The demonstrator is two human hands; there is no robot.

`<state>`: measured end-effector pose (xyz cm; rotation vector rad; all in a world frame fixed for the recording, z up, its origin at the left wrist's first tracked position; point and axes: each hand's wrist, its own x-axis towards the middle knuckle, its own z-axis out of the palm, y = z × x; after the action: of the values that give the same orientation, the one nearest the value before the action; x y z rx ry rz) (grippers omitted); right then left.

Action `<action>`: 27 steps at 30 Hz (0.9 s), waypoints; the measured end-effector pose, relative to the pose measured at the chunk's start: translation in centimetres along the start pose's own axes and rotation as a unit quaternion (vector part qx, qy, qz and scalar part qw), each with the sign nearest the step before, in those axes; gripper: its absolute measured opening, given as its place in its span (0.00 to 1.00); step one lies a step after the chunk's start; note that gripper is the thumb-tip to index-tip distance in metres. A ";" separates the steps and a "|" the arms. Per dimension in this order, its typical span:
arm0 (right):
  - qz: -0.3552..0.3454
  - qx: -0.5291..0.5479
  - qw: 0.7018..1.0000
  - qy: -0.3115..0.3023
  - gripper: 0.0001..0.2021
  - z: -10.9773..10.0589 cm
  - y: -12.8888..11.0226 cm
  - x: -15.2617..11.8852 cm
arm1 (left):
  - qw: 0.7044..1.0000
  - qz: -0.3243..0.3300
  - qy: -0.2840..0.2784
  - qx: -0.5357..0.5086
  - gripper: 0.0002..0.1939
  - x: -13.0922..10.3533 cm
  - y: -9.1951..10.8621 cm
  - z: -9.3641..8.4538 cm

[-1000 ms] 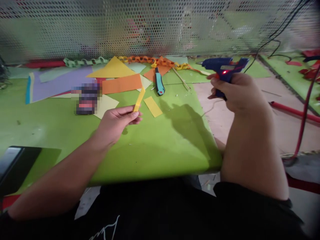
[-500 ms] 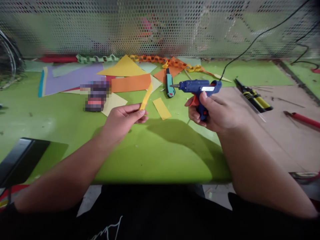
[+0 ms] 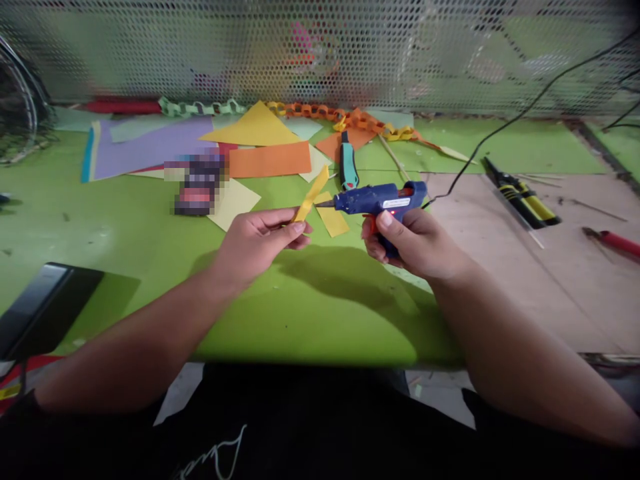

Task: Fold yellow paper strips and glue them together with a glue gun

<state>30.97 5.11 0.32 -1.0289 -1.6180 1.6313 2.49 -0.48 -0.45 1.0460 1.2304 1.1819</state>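
Yellow paper strip (image 3: 313,192) is pinched between the thumb and fingers of the person's left hand (image 3: 270,241), held up over the green table (image 3: 320,333), with its top end leaning to the right. The person's right hand (image 3: 413,243) is wrapped around a blue glue gun (image 3: 373,200), and the gun's tip points left, right by the strip, but whether they touch is hard to tell. Behind them lie a flat yellow piece (image 3: 332,215), a green cutter (image 3: 349,165) and an orange paper (image 3: 270,160).
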 end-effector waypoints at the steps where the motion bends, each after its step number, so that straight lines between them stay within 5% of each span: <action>1: -0.001 -0.003 1.000 0.001 0.28 0.1 0.1 0.0 | 1.000 0.001 -0.002 0.003 0.20 -0.1 0.0 0.1; 27: -0.027 -0.047 0.998 -0.021 0.33 0.0 0.3 0.2 | 0.999 0.016 -0.010 0.037 0.20 -0.3 0.2 0.1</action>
<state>30.88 5.27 -0.04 -0.9940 -1.7510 1.5632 2.59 -0.70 -0.21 1.1329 1.2526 1.1545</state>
